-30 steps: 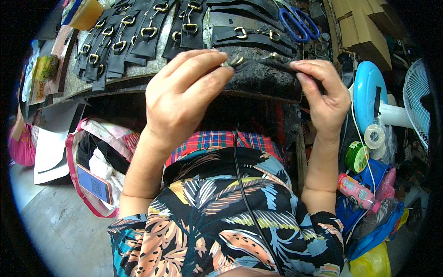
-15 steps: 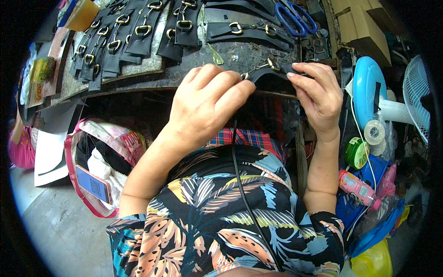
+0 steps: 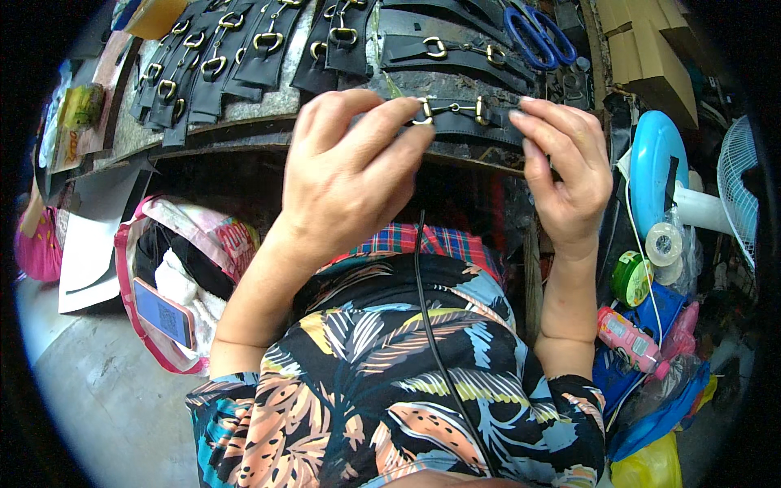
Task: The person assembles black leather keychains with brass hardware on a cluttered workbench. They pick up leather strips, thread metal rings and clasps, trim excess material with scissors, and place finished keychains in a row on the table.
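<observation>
A black leather strap (image 3: 464, 130) with a gold-coloured horsebit buckle (image 3: 455, 108) lies across the front edge of the workbench, its face with the metal turned toward me. My left hand (image 3: 346, 159) pinches its left end, finger and thumb close by the left ring of the buckle. At the other end, my right hand (image 3: 569, 167) has its bent fingers and thumb around the strap's tip. The fingertips partly hide both ends. Behind it lies a similar strap (image 3: 460, 55) with the same kind of buckle.
Several buckled straps (image 3: 215, 61) lie in rows on the bench at the back left. Blue-handled scissors (image 3: 541, 37) rest at the back right. A blue round stool seat (image 3: 653, 175) and a white fan (image 3: 736, 191) stand right. A bag (image 3: 130, 268) with a phone (image 3: 163, 313) sits lower left.
The strap has tilted from nearly edge-on to showing its face and buckle. My left hand has shifted a little left, its fingers spreading slightly. The right hand stays near the strap's right end.
</observation>
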`<move>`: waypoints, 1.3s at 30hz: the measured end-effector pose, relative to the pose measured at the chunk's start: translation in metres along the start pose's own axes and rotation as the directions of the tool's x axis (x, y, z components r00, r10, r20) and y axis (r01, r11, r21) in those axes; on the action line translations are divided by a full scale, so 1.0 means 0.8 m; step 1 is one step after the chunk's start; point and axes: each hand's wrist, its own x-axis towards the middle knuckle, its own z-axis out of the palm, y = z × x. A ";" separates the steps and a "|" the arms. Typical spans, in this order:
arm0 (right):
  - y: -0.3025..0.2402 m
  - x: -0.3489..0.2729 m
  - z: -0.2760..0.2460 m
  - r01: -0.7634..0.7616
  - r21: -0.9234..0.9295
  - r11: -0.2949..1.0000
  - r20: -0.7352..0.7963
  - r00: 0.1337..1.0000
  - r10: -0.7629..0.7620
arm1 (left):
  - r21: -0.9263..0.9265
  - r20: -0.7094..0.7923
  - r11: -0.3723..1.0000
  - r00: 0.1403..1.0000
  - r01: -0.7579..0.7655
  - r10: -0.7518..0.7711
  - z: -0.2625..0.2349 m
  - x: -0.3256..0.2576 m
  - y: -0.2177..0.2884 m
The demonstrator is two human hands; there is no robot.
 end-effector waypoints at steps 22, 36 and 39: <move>0.018 -0.007 -0.010 -0.171 0.012 0.985 -0.020 0.985 0.171 | 0.150 0.094 0.982 0.991 -0.113 0.099 0.036 0.021 -0.002; 0.010 -0.012 0.013 -0.239 0.072 0.968 0.058 0.970 0.235 | -0.100 -0.196 0.994 0.978 0.046 -0.065 0.020 -0.007 -0.021; 0.006 -0.013 0.011 -0.294 0.003 0.956 0.049 0.955 0.293 | -0.027 -0.214 0.997 0.974 0.070 -0.074 0.008 -0.013 -0.027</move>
